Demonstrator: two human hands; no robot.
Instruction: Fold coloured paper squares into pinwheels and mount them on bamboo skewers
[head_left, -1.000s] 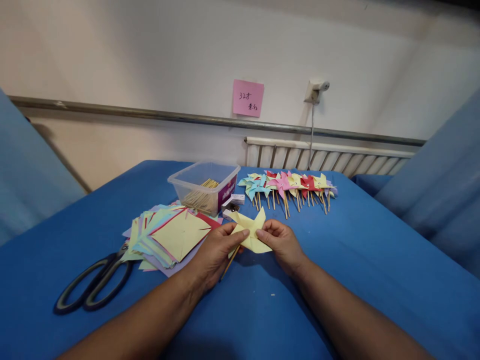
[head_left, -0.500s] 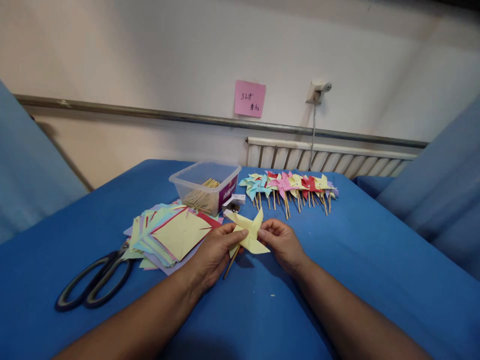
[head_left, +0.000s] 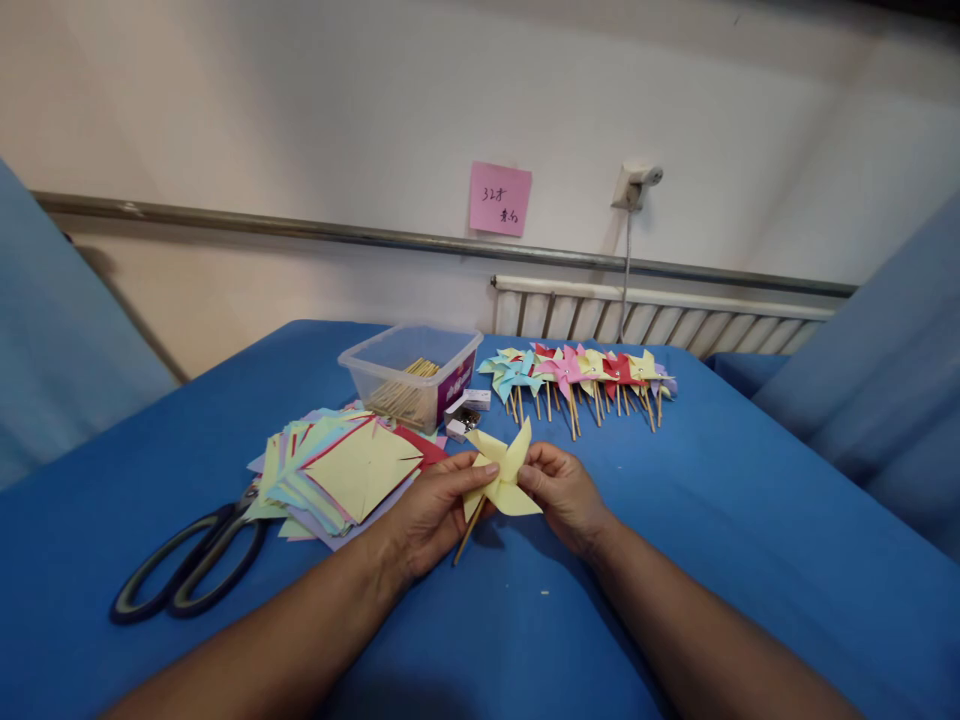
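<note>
Over the surface (head_left: 712, 520), my left hand (head_left: 439, 508) and right hand (head_left: 566, 497) pinch a folded yellow pinwheel (head_left: 505, 490); other pinwheels (head_left: 566, 370) look done, flat papers (head_left: 364, 465) don't.

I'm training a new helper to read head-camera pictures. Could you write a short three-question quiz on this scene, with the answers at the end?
1. True or false: the left hand holds a yellow pinwheel, and its thin stick juts out below the paper.

2. What is inside the clear plastic box? a) crayons b) a bundle of sticks c) beads

3. Fill in the missing word: seen from the camera, the handles of the scissors lie to the ____ of the paper stack.

Key: 1. True. 2. b. 3. Left.
</note>
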